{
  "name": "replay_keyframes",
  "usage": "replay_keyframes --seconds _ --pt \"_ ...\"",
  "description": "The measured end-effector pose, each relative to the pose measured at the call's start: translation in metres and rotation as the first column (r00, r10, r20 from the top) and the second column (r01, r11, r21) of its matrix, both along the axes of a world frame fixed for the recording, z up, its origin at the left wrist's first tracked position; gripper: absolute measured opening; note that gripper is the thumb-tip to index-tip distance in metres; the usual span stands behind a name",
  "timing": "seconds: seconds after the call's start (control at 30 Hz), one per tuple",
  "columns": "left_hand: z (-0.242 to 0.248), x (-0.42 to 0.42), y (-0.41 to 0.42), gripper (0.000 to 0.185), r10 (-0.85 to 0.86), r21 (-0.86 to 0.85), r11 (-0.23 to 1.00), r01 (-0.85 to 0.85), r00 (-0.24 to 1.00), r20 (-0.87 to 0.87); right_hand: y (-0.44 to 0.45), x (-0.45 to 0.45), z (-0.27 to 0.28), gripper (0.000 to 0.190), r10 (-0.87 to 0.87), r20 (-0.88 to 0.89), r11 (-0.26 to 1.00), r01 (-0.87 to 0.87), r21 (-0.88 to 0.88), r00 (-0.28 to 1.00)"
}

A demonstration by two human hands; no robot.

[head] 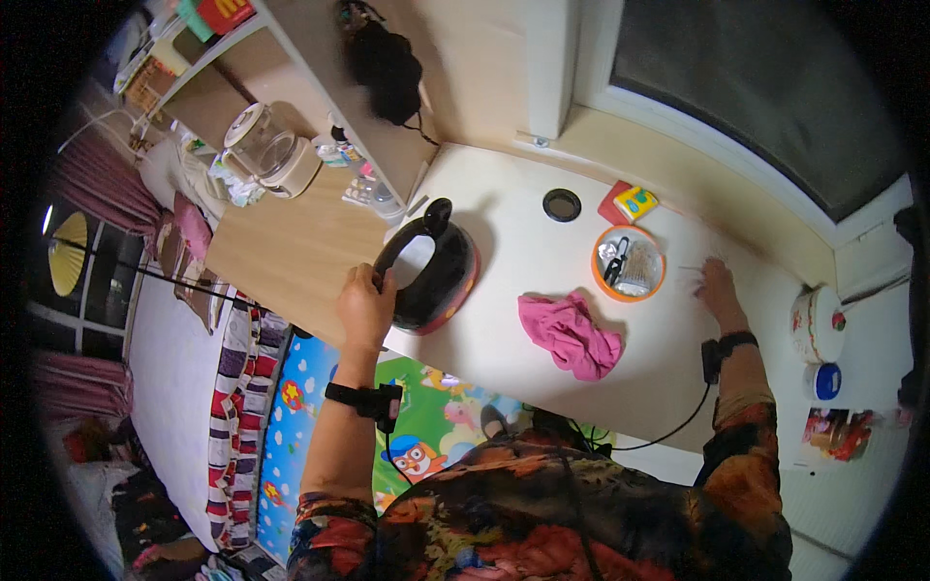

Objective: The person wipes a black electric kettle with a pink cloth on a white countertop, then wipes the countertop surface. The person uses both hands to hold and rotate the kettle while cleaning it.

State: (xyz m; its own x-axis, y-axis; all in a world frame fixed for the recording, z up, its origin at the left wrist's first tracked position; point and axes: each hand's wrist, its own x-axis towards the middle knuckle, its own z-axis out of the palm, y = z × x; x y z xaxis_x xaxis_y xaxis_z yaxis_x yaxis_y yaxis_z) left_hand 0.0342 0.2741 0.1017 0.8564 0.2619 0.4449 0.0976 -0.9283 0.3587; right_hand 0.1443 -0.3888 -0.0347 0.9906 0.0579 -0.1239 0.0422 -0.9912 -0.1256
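Note:
My left hand (365, 309) grips the near left edge of a glossy black container (439, 279) with a rounded knob and a white oval area on top. Its lower side is red with light dots. My right hand (717, 290) is over the white tabletop, blurred, with a thin pale stick (690, 268) at its fingertips; its exact kind is unclear. Left of that hand stands an orange-rimmed bowl (597, 279) holding a clear pack of cotton swabs (639, 263), a black clip-like tool (617, 263) and crumpled clear wrapping. A crumpled pink cloth (570, 335) lies nearer me.
Behind the bowl lie a yellow packet (636, 203), a red flat item (613, 205) and a black ring-shaped disc (561, 205). A white round box (817, 324) and blue-lidded jar (825, 381) stand at right. Shelving with a glass kettle (280, 156) rises at left.

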Motion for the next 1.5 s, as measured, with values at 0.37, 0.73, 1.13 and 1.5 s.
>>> replay_keyframes --seconds 0.37,0.73,1.13,1.5 --pt "0.001 -0.001 -0.001 0.022 0.044 -0.06 0.997 -0.046 0.998 -0.04 0.14 0.006 0.221 0.043 -0.087 0.183 0.664 -0.08 0.744 0.979" --pt "0.005 0.0 0.001 0.022 0.017 -0.109 0.994 -0.017 1.0 0.004 0.438 0.164 0.13 0.031 0.427 0.339 0.782 -0.53 0.327 0.839" --pt "0.005 0.004 0.001 0.026 0.042 -0.131 0.99 -0.043 0.999 -0.013 0.525 0.231 0.03 0.039 0.763 0.371 0.608 -0.783 -0.133 0.529" --pt "0.008 0.001 0.001 0.026 0.032 -0.11 0.993 -0.033 0.999 -0.015 0.492 0.226 0.034 0.035 0.568 0.15 0.815 -0.527 -0.239 0.81"
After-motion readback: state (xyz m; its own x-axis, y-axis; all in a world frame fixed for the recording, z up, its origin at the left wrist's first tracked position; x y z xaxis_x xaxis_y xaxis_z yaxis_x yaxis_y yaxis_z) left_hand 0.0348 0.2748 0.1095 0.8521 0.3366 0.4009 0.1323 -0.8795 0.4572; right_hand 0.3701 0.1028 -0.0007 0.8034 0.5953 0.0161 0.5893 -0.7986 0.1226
